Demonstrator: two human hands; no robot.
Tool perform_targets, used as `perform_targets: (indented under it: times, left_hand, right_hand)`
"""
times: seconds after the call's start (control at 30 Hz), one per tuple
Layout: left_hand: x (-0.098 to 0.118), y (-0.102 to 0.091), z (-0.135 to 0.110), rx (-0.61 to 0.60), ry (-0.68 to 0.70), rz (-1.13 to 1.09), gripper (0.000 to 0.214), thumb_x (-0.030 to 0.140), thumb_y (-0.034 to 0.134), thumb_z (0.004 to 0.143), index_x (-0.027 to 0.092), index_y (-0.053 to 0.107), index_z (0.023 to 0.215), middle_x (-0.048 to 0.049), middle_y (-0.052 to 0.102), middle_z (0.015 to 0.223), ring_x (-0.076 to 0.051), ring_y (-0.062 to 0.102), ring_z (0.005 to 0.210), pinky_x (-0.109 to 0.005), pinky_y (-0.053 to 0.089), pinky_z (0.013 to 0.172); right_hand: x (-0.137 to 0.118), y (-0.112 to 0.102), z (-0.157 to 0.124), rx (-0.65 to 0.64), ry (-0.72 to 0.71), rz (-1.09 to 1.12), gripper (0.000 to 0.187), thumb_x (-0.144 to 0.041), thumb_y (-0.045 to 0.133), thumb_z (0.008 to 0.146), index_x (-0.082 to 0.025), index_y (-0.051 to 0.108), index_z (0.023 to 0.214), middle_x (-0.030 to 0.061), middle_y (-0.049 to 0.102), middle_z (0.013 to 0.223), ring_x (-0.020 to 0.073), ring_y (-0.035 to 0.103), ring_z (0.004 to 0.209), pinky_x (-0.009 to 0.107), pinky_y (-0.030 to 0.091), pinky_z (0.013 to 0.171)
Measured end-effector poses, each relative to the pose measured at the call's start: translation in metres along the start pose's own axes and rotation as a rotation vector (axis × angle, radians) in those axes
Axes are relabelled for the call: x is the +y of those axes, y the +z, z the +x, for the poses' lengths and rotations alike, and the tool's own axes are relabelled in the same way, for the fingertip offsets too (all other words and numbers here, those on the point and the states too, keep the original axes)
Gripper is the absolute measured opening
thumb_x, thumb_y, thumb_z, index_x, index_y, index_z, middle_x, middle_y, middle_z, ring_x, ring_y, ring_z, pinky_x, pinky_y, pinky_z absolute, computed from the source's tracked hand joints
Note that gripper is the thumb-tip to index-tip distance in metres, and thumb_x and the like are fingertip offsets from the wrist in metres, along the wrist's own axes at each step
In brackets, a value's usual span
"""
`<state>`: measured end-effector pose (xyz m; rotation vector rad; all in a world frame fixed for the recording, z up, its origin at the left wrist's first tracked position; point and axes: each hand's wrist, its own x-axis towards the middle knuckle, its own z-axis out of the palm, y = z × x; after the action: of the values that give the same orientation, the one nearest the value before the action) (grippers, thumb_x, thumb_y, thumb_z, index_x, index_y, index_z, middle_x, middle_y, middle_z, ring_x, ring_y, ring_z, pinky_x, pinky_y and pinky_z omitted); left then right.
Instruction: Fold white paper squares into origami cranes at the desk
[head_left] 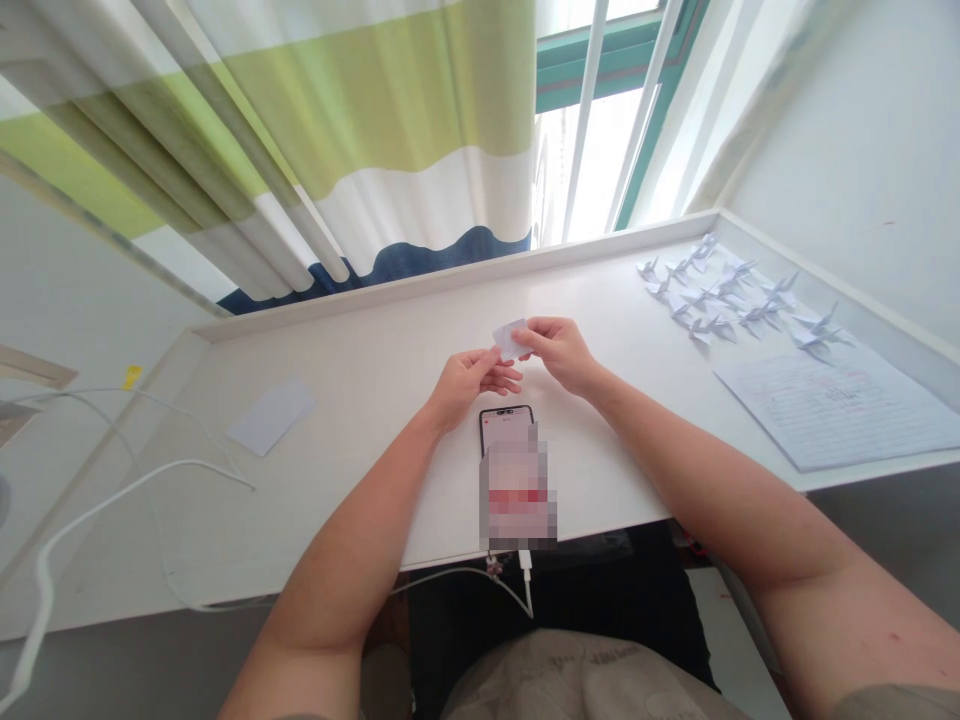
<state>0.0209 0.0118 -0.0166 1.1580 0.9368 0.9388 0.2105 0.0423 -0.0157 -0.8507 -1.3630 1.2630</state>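
Note:
A small folded piece of white paper [510, 337] is held up above the desk between my two hands. My right hand [559, 350] pinches its right side, thumb on top. At the lower left corner, my left hand [476, 380] grips the paper between thumb and index finger, its other fingers spread loosely below. Just in front of my hands a smartphone [508, 432] lies on the desk, its screen lit and mostly blurred out. A white charging cable [526, 570] is plugged into its near end.
Several white paper cranes [720, 290] stand at the back right of the white desk [360, 400]. Nearer lies a stack of lined, written sheets [840, 410]. On the left are a blank paper sheet [271, 415] and a loose white cable [142, 475]. A raised ledge [450, 268] runs along the back.

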Motion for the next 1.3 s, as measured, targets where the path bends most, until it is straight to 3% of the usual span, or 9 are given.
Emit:
perform_targets:
  times: [0.17, 0.47, 0.6, 0.7, 0.93, 1.17, 1.3]
  left_hand:
    - [0.001, 0.000, -0.003, 0.005, 0.037, 0.067, 0.045, 0.054, 0.091, 0.079, 0.013, 0.076, 0.086, -0.0127, 0.084, 0.093, -0.019, 0.079, 0.077, -0.033, 0.058, 0.077]
    - [0.005, -0.003, -0.003, 0.009, -0.074, 0.014, 0.037, 0.045, 0.096, 0.075, 0.015, 0.076, 0.082, -0.0134, 0.084, 0.098, -0.020, 0.080, 0.082, -0.032, 0.058, 0.078]
    - [0.006, -0.004, -0.002, -0.005, -0.090, -0.017, 0.038, 0.050, 0.081, 0.089, 0.012, 0.079, 0.094, -0.0152, 0.084, 0.100, -0.023, 0.082, 0.079, -0.033, 0.059, 0.076]
    - [0.006, -0.004, -0.001, -0.021, -0.092, -0.051, 0.044, 0.054, 0.069, 0.097, 0.011, 0.078, 0.092, -0.0174, 0.085, 0.099, -0.026, 0.082, 0.080, -0.035, 0.060, 0.076]
    - [0.000, -0.006, -0.001, -0.090, -0.077, 0.013, 0.047, 0.057, 0.087, 0.087, 0.012, 0.079, 0.097, -0.0171, 0.084, 0.105, -0.021, 0.081, 0.082, -0.032, 0.061, 0.077]
    - [0.000, -0.003, -0.001, -0.003, -0.002, 0.103, 0.051, 0.059, 0.094, 0.077, 0.013, 0.077, 0.092, -0.0143, 0.084, 0.100, -0.021, 0.081, 0.079, -0.033, 0.062, 0.077]
    - [0.000, 0.001, -0.002, 0.015, 0.026, 0.118, 0.050, 0.060, 0.090, 0.081, 0.013, 0.076, 0.091, -0.0136, 0.084, 0.093, -0.021, 0.081, 0.076, -0.034, 0.063, 0.074]
  right_hand:
    - [-0.001, 0.000, -0.002, -0.036, 0.000, -0.007, 0.050, -0.066, 0.087, 0.076, -0.022, 0.067, 0.064, 0.0013, 0.066, 0.067, 0.0157, 0.058, 0.067, 0.035, 0.054, 0.069]
    - [-0.002, 0.000, -0.003, -0.065, -0.038, -0.055, 0.049, -0.067, 0.085, 0.080, -0.022, 0.069, 0.067, 0.0018, 0.065, 0.069, 0.0177, 0.059, 0.070, 0.036, 0.054, 0.070]
    - [-0.002, 0.000, -0.002, -0.044, -0.052, -0.079, 0.048, -0.065, 0.083, 0.081, -0.022, 0.068, 0.066, 0.0016, 0.065, 0.067, 0.0170, 0.059, 0.068, 0.036, 0.054, 0.069]
    - [-0.001, 0.000, -0.002, -0.033, -0.043, -0.100, 0.049, -0.067, 0.083, 0.080, -0.022, 0.067, 0.065, 0.0014, 0.065, 0.066, 0.0169, 0.059, 0.067, 0.035, 0.053, 0.068]
    - [0.001, 0.000, -0.003, -0.065, -0.056, -0.063, 0.049, -0.065, 0.083, 0.082, -0.021, 0.067, 0.066, 0.0014, 0.065, 0.067, 0.0164, 0.059, 0.066, 0.034, 0.050, 0.067]
    - [0.007, -0.001, 0.000, -0.024, -0.061, -0.133, 0.047, -0.060, 0.081, 0.084, -0.021, 0.064, 0.063, -0.0011, 0.061, 0.062, 0.0141, 0.055, 0.064, 0.032, 0.046, 0.064]
    - [0.008, -0.002, 0.000, -0.034, -0.061, -0.148, 0.043, -0.055, 0.080, 0.086, -0.020, 0.064, 0.065, -0.0014, 0.061, 0.063, 0.0136, 0.055, 0.063, 0.031, 0.045, 0.063]
